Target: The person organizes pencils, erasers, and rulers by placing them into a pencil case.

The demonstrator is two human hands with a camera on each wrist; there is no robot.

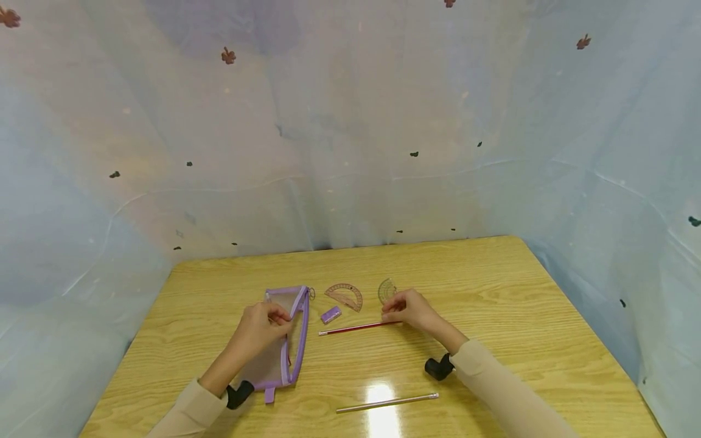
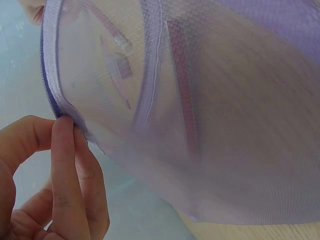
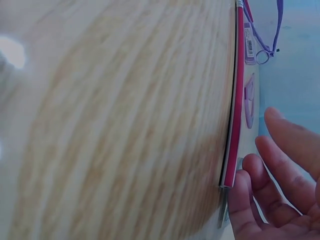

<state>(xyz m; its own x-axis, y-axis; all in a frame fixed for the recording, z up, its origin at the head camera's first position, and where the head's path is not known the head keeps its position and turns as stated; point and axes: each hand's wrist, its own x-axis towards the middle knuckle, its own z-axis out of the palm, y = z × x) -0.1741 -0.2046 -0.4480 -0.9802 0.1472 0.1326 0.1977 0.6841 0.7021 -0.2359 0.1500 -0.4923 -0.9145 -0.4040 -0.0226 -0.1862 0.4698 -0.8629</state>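
Sleeves (image 1: 509,389) are running off the bottom edge. Left hand (image 1: 257,331) is pinching the edge of the pouch (image 1: 265,365), which is sitting left of the red pencil (image 1: 356,328). Something reddish (image 2: 182,90) is showing through the mesh, too hazy to ID. Right hand (image 1: 412,311) is hanging loosely spread by that pencil's end, can't tell if they're touching, and is partly hiding the clear protractor (image 1: 386,289).

Glossy wood-grain table (image 1: 482,274), mesh pouch (image 1: 272,362)

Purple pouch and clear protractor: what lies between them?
The head view shows the pinkish protractor between them, and the purple eraser just below it in the picture.
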